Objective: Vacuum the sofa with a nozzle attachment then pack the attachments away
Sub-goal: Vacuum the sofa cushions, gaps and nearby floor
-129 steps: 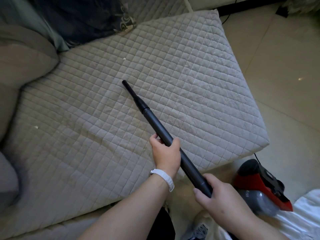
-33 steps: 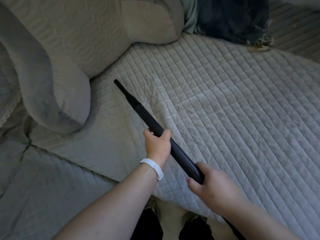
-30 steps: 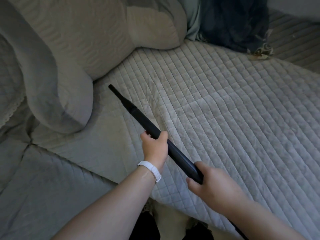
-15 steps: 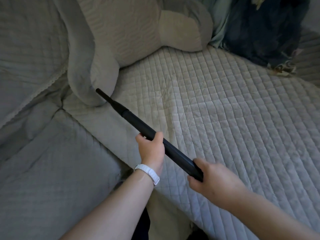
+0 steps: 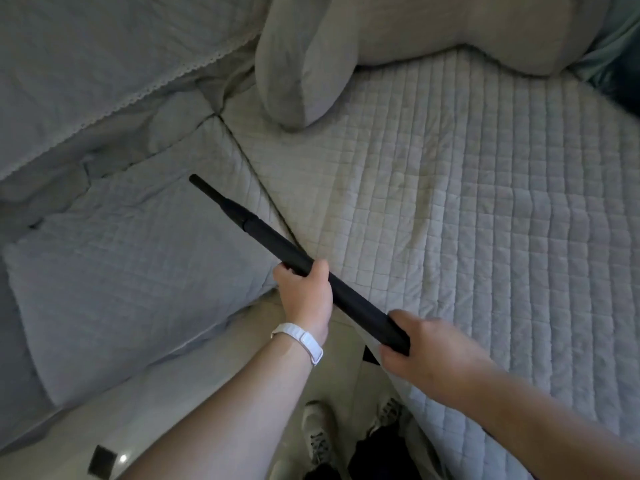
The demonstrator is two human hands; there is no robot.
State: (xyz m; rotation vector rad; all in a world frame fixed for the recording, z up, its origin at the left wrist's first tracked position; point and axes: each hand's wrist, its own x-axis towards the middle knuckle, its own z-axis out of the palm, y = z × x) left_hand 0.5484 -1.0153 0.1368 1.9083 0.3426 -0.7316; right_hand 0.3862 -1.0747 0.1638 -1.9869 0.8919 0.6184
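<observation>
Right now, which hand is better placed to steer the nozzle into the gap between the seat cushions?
Probably the left hand: it grips the tube farther forward, nearer the nozzle, which is just left of the gap. The right hand holds the rear end.

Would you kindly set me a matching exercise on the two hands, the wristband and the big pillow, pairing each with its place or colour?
Things:
1. left hand
2. right hand
3. wristband
4. pillow

Place or colour:
A. white
B. grips the near end of the black tube
C. rests on the quilted sofa seat
D. grips the middle of the black tube

Pairs: 1-D, 2-B, 3-A, 4-C.
</observation>
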